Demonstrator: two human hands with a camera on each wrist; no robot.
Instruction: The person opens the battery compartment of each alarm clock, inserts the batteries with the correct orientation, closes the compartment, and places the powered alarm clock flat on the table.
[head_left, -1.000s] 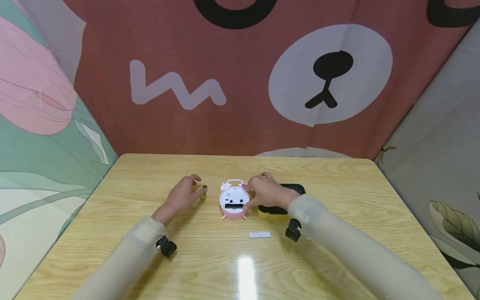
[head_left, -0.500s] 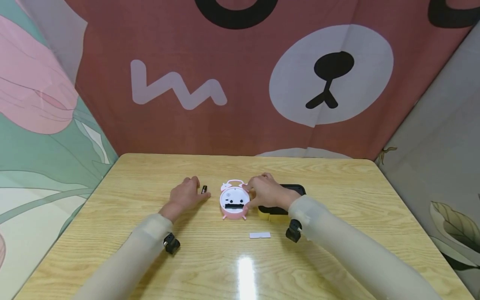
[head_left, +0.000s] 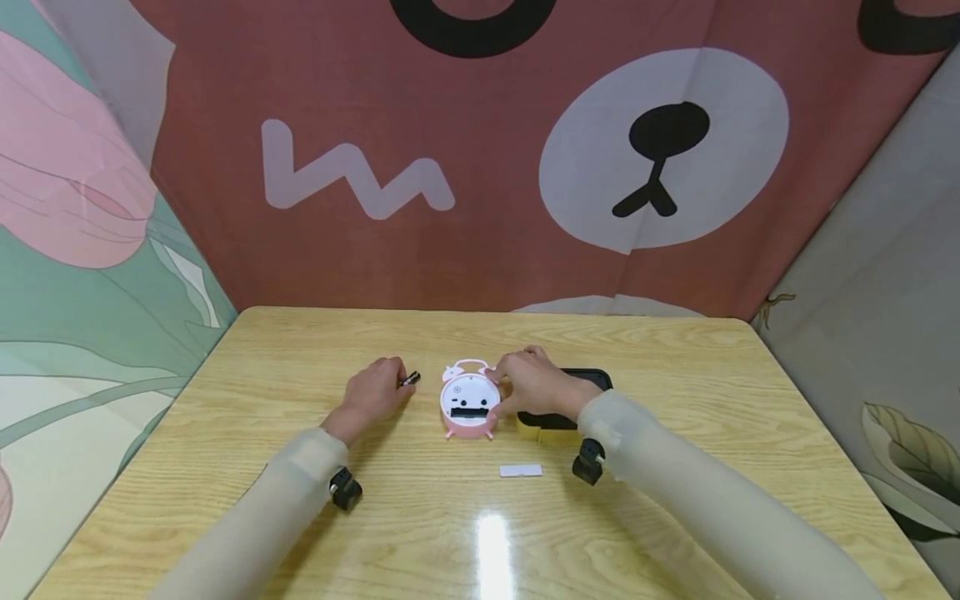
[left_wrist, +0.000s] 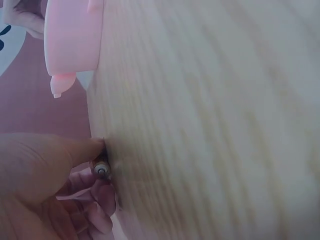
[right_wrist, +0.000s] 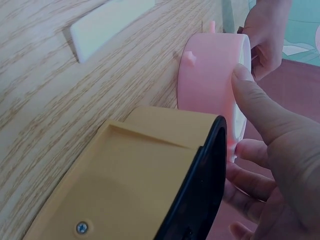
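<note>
A pink alarm clock (head_left: 469, 390) with a white back lies on the wooden table, its back facing up. Its dark battery slot (head_left: 469, 412) is uncovered. My right hand (head_left: 542, 383) holds the clock by its right side; in the right wrist view the thumb (right_wrist: 255, 95) rests on the rim and the fingers sit near the top end. To the left of the clock, my left hand (head_left: 372, 389) pinches a small dark battery (head_left: 410, 379) close to the tabletop. The left wrist view shows one end of that battery (left_wrist: 102, 169) between thumb and fingers.
A small white battery cover (head_left: 521, 471) lies in front of the clock, towards me. Right of the clock, partly under my right hand and forearm, stands a yellow box (head_left: 551, 434) with a black top. A patterned cloth (head_left: 480, 258) hangs behind the table's far edge.
My left hand first moved right and its fingers closed on the battery, which has turned from near upright to a slant. The right hand and the clock have stayed in place.
</note>
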